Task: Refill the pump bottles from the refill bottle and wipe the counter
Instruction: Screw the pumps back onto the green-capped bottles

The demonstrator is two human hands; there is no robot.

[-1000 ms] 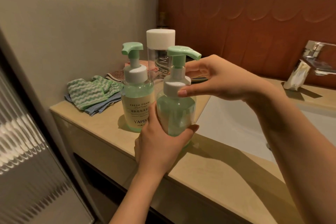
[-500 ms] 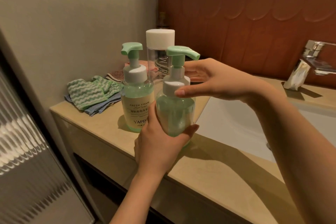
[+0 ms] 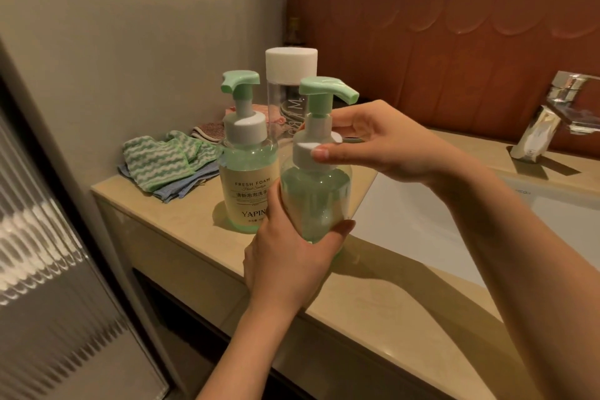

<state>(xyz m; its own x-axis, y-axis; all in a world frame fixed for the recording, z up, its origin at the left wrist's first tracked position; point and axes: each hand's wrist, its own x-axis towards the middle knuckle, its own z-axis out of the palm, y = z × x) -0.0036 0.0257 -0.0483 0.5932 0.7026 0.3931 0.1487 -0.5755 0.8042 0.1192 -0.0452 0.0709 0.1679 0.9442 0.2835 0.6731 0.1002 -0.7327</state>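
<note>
Gripping near pump bottle [image 3: 316, 201] round its body with left hand [image 3: 285, 266], fingers curled. Pinching its white collar [image 3: 306, 153] with right hand [image 3: 383, 146]. At near counter [image 3: 181, 214] edge, left of sink [image 3: 422, 230]. Just right of second pump bottle [image 3: 248, 185], nearer than refill bottle [image 3: 290, 75].
</note>
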